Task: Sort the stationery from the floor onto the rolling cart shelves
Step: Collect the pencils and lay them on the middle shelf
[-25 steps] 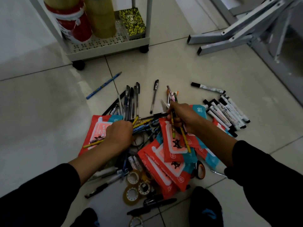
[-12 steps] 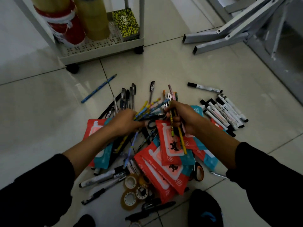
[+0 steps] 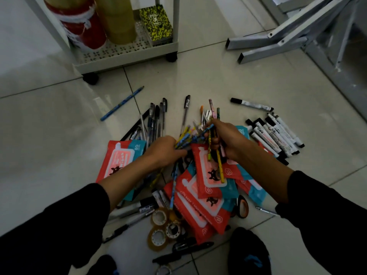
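Spillage is the big worry here: the right hand (image 3: 224, 138) grips a crowded fistful of patterned wooden pencils (image 3: 215, 155), fingers curled tight round them, and the left hand (image 3: 164, 150) pinches a second fan of colourful pencils (image 3: 186, 137), pushing their tips toward that fist. Too many at once, I reckon, and a few could slide out and scatter back across the pale tiled floor (image 3: 49, 135).

Round about, largest first: the white perforated rolling cart (image 3: 127, 56) sits up ahead, its bottom shelf already carrying a red tape roll stack (image 3: 81, 26), a yellowish tape stack (image 3: 117, 18) and a yellow-and-black patterned box (image 3: 155, 22). Grey metal frame legs (image 3: 278, 42) lie to the right of it. Red-and-teal wipe packets (image 3: 206, 183) sprawl under both wrists, a row of white marker pens (image 3: 276, 135) lies well right, dark gel pens (image 3: 156, 120) fan out beyond the left hand, and small clear tape rolls (image 3: 160, 227) cluster near the person. One blue pencil (image 3: 122, 104) lies alone, between pile and cart.
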The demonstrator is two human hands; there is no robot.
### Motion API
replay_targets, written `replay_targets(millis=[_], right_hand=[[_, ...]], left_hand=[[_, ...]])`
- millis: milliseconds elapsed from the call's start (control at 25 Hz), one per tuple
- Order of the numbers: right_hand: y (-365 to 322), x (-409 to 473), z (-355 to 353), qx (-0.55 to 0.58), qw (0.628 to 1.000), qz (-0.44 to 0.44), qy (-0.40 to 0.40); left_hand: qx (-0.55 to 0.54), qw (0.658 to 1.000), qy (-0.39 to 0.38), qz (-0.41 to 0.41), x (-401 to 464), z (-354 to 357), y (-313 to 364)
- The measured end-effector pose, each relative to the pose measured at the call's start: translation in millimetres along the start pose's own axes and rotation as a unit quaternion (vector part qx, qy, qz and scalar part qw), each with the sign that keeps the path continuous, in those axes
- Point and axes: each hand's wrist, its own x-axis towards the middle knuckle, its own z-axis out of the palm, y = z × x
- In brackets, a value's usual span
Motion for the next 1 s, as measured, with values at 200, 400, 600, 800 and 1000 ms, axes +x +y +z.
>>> replay_targets(millis=[200, 400, 600, 800, 1000], right_hand=[[-0.4, 0.8, 12.0, -0.017, 0.999, -0.044, -0.017], [-18.6, 4.3, 43.6, -0.029, 0.985, -0.147, -0.084], [-44.0, 16.1, 77.6, -0.108, 0.957, -0.258, -0.073], [-61.3, 25.4, 90.7, -0.155, 0.928, -0.329, -0.085], [-70.4, 41.3, 100.3, -0.157, 0.906, -0.392, -0.029]], left_hand=[[-0.178, 0.984, 0.027, -0.004, -2.8, -28.2, -14.6], [-0.379, 0.917, 0.113, 0.055, 0.9, -58.9, -14.3], [-0.43, 0.884, 0.15, 0.107, 16.2, -82.5, -13.0], [-0.361, 0.917, 0.11, 0.124, 30.2, -105.1, -15.3], [-0.351, 0.894, 0.238, 0.143, 42.7, -104.6, -12.1]])
